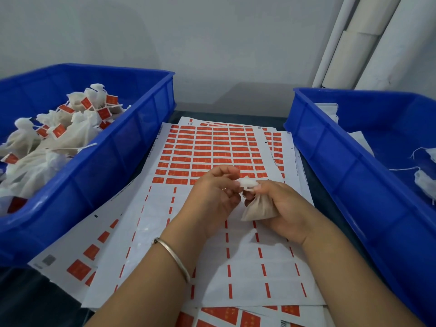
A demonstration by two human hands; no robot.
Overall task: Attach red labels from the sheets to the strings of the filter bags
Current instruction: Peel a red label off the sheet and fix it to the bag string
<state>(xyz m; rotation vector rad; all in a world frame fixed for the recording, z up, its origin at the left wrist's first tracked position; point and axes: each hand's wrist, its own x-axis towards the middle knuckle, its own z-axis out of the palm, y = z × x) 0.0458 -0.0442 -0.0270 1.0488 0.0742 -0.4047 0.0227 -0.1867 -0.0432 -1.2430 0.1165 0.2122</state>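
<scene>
While the bag is up off the table, find its string before you reach for a label.

Left bin [132, 147]: blue, holds finished filter bags [70, 135] with red tags on their strings. Drop the done bag here only once its tag is folded shut.

Label sheet [212, 147]: the top sheet of a loose stack between the two bins. Its near rows look peeled, leaving only thin red strips; full red labels [203, 159] remain on the far rows, just beyond your fingers. Take the nearest full label, so the reach is short.

Left hand [212, 197]: palm turned inward, a bangle [172, 258] on the wrist. Its fingers are curled, and the fingertips [232, 172] meet the white gathered top of the bag. Whether they already pinch the string cannot be told. Draw the string out straight and free of the cloth, so the label can close round it alone.

Bag in hand [259, 208]: beige, filled, raised above the sheet, its white neck [247, 182] between the two hands.

Right hand [283, 208]: fingers wrapped round the bag's body, thumb and forefinger pinching at the neck. Hold it firmly and steadily.

Right bin [330, 152]: blue, holds unlabelled bags [424, 182] with loose white strings.
</scene>
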